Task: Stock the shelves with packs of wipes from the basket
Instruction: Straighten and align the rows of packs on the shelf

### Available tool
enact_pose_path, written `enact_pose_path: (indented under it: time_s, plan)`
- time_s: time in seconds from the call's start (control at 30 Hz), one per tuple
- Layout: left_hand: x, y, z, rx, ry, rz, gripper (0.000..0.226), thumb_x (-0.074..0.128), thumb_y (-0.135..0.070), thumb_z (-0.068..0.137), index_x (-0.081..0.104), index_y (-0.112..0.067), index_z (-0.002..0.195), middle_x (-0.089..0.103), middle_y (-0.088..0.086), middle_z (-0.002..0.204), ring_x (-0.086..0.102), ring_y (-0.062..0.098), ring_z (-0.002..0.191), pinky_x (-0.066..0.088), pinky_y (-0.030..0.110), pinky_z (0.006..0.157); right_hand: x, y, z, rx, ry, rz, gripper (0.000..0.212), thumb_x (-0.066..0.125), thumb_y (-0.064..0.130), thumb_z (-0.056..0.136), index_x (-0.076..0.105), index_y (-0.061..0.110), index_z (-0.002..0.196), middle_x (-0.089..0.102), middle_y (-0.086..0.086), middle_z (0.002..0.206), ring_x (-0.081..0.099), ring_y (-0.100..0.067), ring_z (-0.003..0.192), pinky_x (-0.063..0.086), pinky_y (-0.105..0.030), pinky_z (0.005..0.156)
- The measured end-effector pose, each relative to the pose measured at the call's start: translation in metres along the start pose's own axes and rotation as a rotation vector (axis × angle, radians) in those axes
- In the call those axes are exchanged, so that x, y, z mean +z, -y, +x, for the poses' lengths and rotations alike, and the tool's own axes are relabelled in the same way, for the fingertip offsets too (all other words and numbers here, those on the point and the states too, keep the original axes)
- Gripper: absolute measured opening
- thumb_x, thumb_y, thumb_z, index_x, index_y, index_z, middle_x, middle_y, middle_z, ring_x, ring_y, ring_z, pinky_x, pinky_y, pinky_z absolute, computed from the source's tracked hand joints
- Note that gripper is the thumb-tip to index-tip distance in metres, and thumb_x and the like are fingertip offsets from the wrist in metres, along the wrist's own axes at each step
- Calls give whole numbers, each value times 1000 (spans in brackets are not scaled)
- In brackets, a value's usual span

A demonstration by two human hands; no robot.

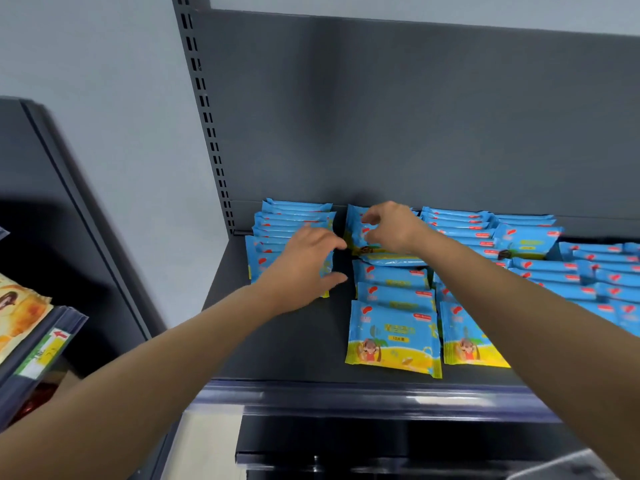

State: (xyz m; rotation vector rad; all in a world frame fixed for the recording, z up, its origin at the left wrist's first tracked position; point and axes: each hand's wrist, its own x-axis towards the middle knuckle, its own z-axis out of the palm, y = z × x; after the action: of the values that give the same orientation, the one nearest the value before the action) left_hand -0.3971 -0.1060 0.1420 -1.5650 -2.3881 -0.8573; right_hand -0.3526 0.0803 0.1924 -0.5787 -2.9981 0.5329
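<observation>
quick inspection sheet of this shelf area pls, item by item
surface: dark shelf, bare strip at its front left
job's things: blue wipes packs in rows running front to back, the right-hand rows lying unevenly; basket not in view
clutter: nothing seen
grips: left grip, a bare hand, lies over the leftmost row and holds nothing; right grip pinches a pack at the back of the second row
cables: nothing seen
surroundings: slotted upright, grey wall, yellow packets and a price label on a neighbouring shelf at the left
</observation>
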Motion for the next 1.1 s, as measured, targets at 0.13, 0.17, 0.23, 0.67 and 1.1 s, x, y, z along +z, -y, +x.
enact_pose_path:
  time_s: [0.13, 0.17, 0.23, 0.67, 1.1]
  plan:
    - [23, -24, 1, 46, 179, 80, 49, 58, -49, 84, 52, -19, 123, 52, -2, 122, 40, 16, 115, 17, 24, 103, -9, -21, -11, -40, 102, -156, 47, 57, 10, 86, 51, 13, 132, 49, -6, 139, 46, -21, 127, 37, -29, 105]
    - [29, -28, 1, 54, 227, 126, 51, 57, -52, 83, 52, -20, 123, 52, -2, 120, 42, 16, 113, 19, 26, 102, -12, -27, -13, -39, 157, -190, 49, 58, 10, 86, 49, 14, 134, 46, -5, 142, 43, -22, 130, 35, -31, 106]
    - [41, -33, 0, 37, 355, 199, 58, 57, -57, 81, 48, -21, 126, 51, -2, 118, 43, 18, 110, 25, 31, 100, -15, -39, -18, -24, 278, -247, 59, 62, 12, 84, 42, 17, 139, 38, -5, 147, 39, -25, 132, 36, -33, 106]
    - [66, -49, 3, -349, 588, -203, 91, 80, -34, 67, 23, -18, 136, 42, -3, 135, 50, 8, 102, 46, 26, 80, 17, -87, -3, -118, 239, -425, 37, 57, 7, 86, 54, 11, 122, 57, -12, 121, 54, -29, 107, 47, -36, 84]
    - [82, -43, 17, -315, 370, -72, 75, 79, -36, 61, 40, -9, 120, 28, -1, 127, 37, 18, 117, 47, 33, 94, 10, -90, 15, -101, -32, -288, 32, 51, 5, 89, 45, 8, 120, 51, -17, 118, 54, -36, 102, 49, -41, 81]
